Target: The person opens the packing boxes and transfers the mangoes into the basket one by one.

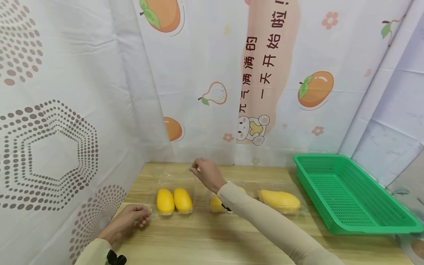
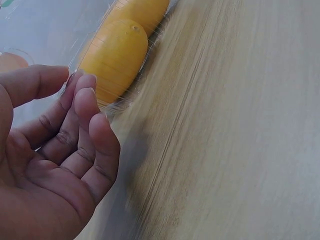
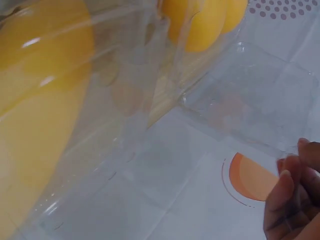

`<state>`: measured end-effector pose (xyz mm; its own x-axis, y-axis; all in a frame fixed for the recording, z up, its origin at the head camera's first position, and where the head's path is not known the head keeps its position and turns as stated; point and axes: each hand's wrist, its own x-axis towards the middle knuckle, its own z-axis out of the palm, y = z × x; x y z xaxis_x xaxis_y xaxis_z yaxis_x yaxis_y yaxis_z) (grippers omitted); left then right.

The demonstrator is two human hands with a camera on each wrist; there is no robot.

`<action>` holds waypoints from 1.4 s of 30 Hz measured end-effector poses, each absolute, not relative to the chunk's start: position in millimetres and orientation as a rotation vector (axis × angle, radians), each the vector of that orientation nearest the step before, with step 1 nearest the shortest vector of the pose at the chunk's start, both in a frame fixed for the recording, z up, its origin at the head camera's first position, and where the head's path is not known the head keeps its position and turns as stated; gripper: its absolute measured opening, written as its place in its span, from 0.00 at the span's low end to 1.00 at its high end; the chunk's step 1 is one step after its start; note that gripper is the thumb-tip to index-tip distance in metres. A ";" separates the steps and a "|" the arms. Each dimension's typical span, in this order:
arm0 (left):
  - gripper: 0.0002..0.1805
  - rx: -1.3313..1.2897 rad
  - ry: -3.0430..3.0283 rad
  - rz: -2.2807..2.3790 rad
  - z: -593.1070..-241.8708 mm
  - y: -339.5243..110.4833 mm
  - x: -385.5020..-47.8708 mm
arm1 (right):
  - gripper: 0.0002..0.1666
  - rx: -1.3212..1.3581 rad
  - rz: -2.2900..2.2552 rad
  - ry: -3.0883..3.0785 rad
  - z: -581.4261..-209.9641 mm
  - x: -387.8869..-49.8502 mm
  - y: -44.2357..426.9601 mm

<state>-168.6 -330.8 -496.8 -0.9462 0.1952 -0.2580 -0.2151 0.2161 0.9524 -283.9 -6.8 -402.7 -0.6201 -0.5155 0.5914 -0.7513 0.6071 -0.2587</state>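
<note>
Probably to steady the leftmost clear box [image 1: 169, 214] of two yellow fruits [image 1: 165, 201] on the table [image 1: 185, 243], the left hand [image 1: 132, 219] seems to pinch its near corner, though its transparency blurs the contact, while the right hand [image 1: 208, 173] pinches the raised lid [image 3: 265, 95], holding it open.
</note>
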 end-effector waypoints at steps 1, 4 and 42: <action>0.17 -0.020 2.174 1.785 -496.8 -330.4 -168.8 | 0.07 1.003 0.688 -2.358 -403.8 -285.7 -6.6; 0.17 -0.019 2.185 1.782 -496.7 -329.3 -170.4 | 0.08 0.995 0.712 -2.327 -406.7 -290.4 -6.0; 0.21 -0.111 2.189 1.782 -496.9 -328.1 -169.3 | 0.33 0.729 0.543 -2.639 -427.3 -311.0 -28.2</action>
<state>-169.3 -328.1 -496.9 -0.9473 0.1369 -0.2896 -0.2558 0.2207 0.9412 -311.0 -28.2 -427.3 -0.8071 -0.4122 0.4227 -0.5456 0.7943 -0.2672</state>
